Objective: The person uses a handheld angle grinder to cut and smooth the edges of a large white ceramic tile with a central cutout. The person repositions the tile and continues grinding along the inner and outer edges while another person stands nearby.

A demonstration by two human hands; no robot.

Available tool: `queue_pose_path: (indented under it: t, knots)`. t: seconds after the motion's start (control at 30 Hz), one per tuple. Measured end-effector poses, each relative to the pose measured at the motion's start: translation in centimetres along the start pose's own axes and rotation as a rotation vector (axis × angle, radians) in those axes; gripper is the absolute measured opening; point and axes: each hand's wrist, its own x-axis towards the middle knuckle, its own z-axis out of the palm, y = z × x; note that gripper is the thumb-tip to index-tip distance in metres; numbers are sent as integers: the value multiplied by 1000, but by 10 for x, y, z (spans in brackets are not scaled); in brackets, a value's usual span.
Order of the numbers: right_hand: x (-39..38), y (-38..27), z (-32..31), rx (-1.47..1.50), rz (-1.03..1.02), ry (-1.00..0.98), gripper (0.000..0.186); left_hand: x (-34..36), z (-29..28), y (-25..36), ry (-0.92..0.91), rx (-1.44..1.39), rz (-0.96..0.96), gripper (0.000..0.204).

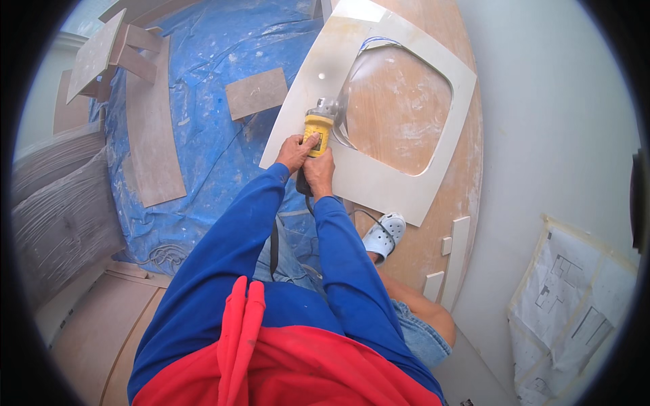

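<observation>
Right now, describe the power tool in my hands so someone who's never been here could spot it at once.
Find the white panel with a large rounded opening, right of the blue sheet. By that opening's left edge, the left hand and right hand grip the power tool. Its bright yellow body and grey head set it apart from the white panel and blue sheet.

The person's 2 arms [215,262] reach forward, angled inward toward each other; the left hand [292,153] grips slightly ahead of the right hand [319,173], curled close beside it.
</observation>
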Motion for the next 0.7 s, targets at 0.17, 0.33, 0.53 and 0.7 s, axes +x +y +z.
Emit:
queue_pose_path:
  t: [0.17, 0.33, 0.53, 0.7]
  knots:
    - [0, -3, 1, 0, 18, -2, 59, 2, -2, -2, 5, 15, -21, 62]
    - [8, -8, 4, 10, -12, 0, 59, 10, -3, 2, 52, 8, 24, 70]
    - [8, -5, 4, 11, -7, -7, 60, 9, -3, 2, 59, 33, 32, 69]
    - [9, -4, 5, -7, -23, 4, 59, 8, -2, 3, 51, 9, 42, 69]
